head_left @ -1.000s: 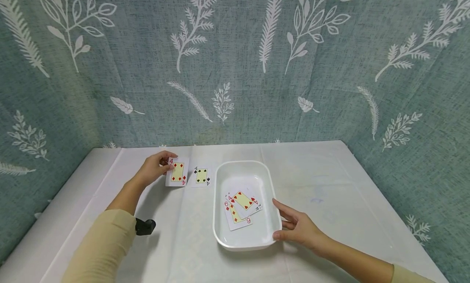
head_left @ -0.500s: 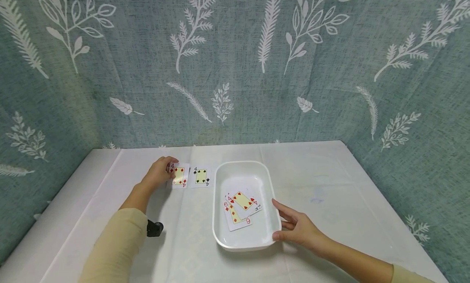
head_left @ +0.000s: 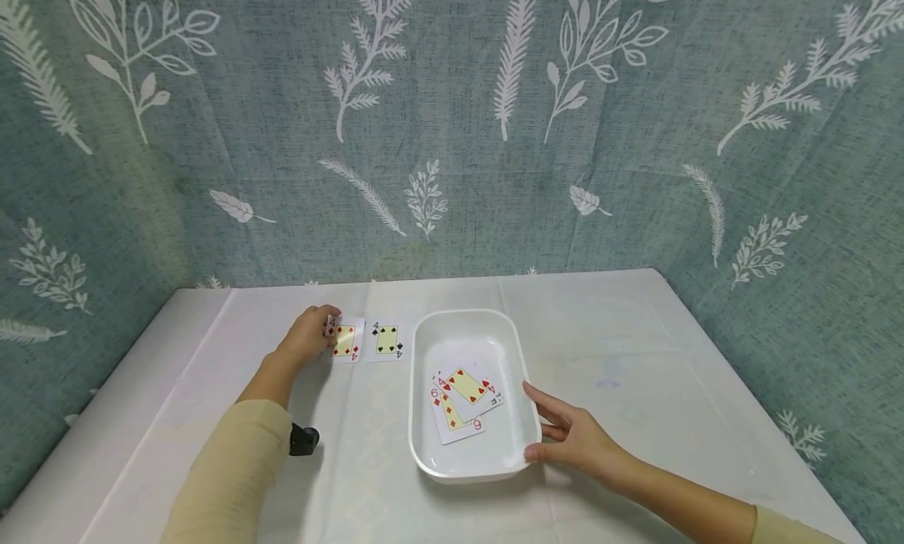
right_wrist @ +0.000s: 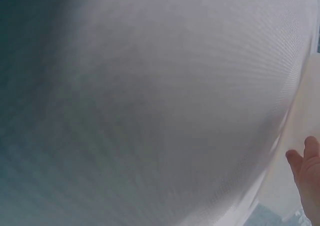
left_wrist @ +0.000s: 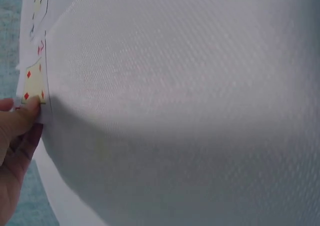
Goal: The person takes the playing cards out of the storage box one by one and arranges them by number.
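In the head view my left hand (head_left: pixel 308 334) is at the left edge of a four of diamonds playing card (head_left: pixel 344 340), which lies face up on the table. The left wrist view has the thumb on the card (left_wrist: pixel 34 81), pinching its edge. Just right of it lies a four of spades (head_left: pixel 386 341). My right hand (head_left: pixel 575 442) rests against the right side of a white plastic tray (head_left: pixel 417 418), its fingertips and thumb spread along the rim. Inside the tray, a four of hearts (head_left: pixel 467 385) overlaps a six of diamonds (head_left: pixel 452 422) and another partly hidden card.
A white cloth (head_left: pixel 636 348) covers the table. Behind it and at both sides hangs a green curtain (head_left: pixel 452 136) with white leaf prints. A black device (head_left: pixel 304 440) sits at my left wrist, over the table.
My left hand has lowered the four of diamonds flat onto the table beside the four of spades, shifting slightly right. The tray and my right hand have stayed in place.
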Tool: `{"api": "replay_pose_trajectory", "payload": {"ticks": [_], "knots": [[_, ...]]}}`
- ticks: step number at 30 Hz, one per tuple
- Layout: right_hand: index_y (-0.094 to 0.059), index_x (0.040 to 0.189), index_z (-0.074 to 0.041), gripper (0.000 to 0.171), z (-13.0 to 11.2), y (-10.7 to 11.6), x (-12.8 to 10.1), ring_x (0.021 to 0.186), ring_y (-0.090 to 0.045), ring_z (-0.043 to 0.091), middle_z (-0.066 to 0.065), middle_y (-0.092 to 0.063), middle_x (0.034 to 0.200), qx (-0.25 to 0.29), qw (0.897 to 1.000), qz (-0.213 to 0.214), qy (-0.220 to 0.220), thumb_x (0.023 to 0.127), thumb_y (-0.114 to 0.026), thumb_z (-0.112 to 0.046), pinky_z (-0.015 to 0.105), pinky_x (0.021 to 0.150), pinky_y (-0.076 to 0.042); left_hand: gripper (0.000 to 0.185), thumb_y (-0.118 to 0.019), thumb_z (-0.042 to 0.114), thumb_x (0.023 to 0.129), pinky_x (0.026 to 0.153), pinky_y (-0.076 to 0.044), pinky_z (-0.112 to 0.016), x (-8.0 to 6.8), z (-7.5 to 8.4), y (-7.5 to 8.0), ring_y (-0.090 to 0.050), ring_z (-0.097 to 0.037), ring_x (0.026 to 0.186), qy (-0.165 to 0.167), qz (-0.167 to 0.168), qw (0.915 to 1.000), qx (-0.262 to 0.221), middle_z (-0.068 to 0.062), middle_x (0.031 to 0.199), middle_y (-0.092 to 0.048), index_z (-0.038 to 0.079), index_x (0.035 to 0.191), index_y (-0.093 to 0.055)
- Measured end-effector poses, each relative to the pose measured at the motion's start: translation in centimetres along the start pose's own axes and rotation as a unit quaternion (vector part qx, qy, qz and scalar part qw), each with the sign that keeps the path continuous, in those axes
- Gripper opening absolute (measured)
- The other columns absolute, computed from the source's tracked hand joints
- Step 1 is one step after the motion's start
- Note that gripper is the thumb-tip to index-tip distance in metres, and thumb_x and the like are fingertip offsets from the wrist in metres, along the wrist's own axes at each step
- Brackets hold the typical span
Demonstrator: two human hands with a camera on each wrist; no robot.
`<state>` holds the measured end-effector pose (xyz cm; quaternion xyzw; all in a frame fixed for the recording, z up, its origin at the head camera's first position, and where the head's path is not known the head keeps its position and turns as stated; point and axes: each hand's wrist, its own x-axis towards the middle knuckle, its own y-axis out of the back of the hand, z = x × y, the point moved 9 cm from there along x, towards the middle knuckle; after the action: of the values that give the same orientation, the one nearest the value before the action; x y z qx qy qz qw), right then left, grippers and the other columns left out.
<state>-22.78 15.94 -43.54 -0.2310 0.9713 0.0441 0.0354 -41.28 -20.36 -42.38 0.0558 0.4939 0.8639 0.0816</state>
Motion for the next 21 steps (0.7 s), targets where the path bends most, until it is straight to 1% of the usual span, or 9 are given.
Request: {"api": "replay_pose_trajectory", "payload": {"ticks": [5, 8, 11, 13, 16, 21], "knots": [[-0.022, 0.148, 0.001, 0.097, 0.0, 0.1, 0.0, 0.122, -0.047, 0.044, 0.033, -0.030, 0.144, -0.001, 1.000, 0.003, 0.000, 0.073, -0.081, -0.017, 0.030, 0.085, -0.052, 0.051, -0.066, -0.005, 0.083, 0.084, -0.045, -0.049, -0.2, -0.3, -0.1, -0.054, -0.041, 0.098, 0.023, -0.005, 0.9997, -0.001, -0.030, 0.106, -0.052, -0.011, 0.128, -0.044], [-0.022, 0.148, 0.001, 0.098, 0.0, 0.1, 0.0, 0.122, -0.047, 0.043, 0.034, -0.029, 0.144, -0.001, 1.000, 0.005, 0.000, 0.072, -0.082, -0.017, 0.030, 0.085, -0.052, 0.054, -0.069, -0.002, 0.082, 0.085, -0.045, -0.050, -0.4, -0.8, 0.1, -0.053, -0.040, 0.097, 0.045, 0.004, 0.9990, -0.001, -0.030, 0.107, -0.053, -0.012, 0.129, -0.044], [-0.021, 0.148, 0.001, 0.097, 0.1, 0.0, 0.1, 0.122, -0.047, 0.043, 0.033, -0.029, 0.144, 0.003, 1.000, 0.000, 0.001, 0.073, -0.081, -0.015, 0.030, 0.085, -0.052, 0.058, -0.072, 0.002, 0.080, 0.086, -0.044, -0.050, -0.7, -1.5, 0.2, -0.053, -0.040, 0.097, 0.073, 0.013, 0.9971, -0.018, -0.030, 0.109, -0.054, -0.011, 0.129, -0.044], [-0.021, 0.148, 0.001, 0.096, 0.1, -0.1, 0.1, 0.122, -0.047, 0.044, 0.034, -0.029, 0.144, 0.003, 1.000, -0.004, 0.004, 0.074, -0.080, -0.015, 0.029, 0.085, -0.052, 0.060, -0.074, 0.005, 0.080, 0.087, -0.044, -0.050, -0.8, -1.9, 0.1, -0.053, -0.039, 0.099, 0.083, 0.014, 0.9958, -0.034, -0.029, 0.110, -0.055, -0.010, 0.130, -0.044], [-0.020, 0.148, 0.001, 0.096, 0.1, -0.1, 0.1, 0.122, -0.047, 0.045, 0.034, -0.029, 0.144, 0.005, 1.000, -0.008, 0.011, 0.075, -0.080, -0.014, 0.029, 0.085, -0.052, 0.058, -0.074, 0.008, 0.081, 0.085, -0.045, -0.048, -0.9, -1.9, -0.1, -0.054, -0.038, 0.098, 0.078, 0.010, 0.9958, -0.047, -0.027, 0.109, -0.055, -0.009, 0.130, -0.046], [-0.019, 0.148, 0.002, 0.095, 0.0, -0.1, 0.1, 0.122, -0.046, 0.046, 0.035, -0.030, 0.143, 0.012, 1.000, -0.011, 0.016, 0.076, -0.079, -0.013, 0.030, 0.084, -0.053, 0.054, -0.074, 0.009, 0.081, 0.080, -0.046, -0.044, -1.0, -0.5, -0.4, -0.054, -0.033, 0.094, 0.040, 0.013, 0.9977, -0.053, -0.022, 0.104, -0.056, -0.008, 0.126, -0.050]]}}
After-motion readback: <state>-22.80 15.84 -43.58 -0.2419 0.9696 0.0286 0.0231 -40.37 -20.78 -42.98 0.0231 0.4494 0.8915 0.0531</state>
